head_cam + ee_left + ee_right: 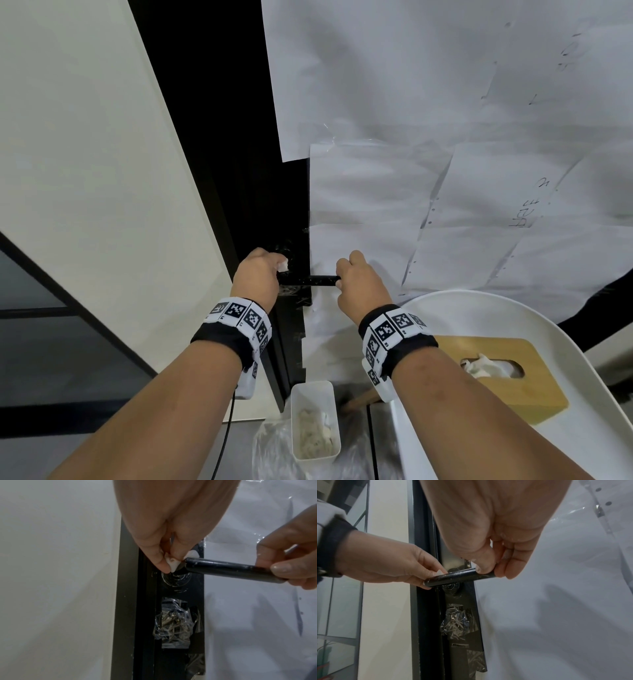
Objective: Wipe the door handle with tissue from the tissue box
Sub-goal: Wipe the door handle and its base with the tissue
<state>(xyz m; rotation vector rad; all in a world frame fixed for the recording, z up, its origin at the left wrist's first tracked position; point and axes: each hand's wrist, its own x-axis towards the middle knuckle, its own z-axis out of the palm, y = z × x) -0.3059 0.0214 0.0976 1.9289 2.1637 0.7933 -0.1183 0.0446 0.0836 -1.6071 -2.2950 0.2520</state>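
Left hand (164, 536) pinches tissue (172, 564) at handle (228, 568) base — right hand (498, 555) grips the handle's free end.

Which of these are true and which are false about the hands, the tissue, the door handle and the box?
1. The left hand pinches a small wad of tissue at the base of the door handle. True.
2. The right hand hangs free, touching nothing. False: it pinches the handle's free end.
3. The door handle is white. False: it is black.
4. The wooden tissue box lies on the white tray. True.
5. The tissue box is shut, no tissue showing. False: tissue sticks out of its slot.
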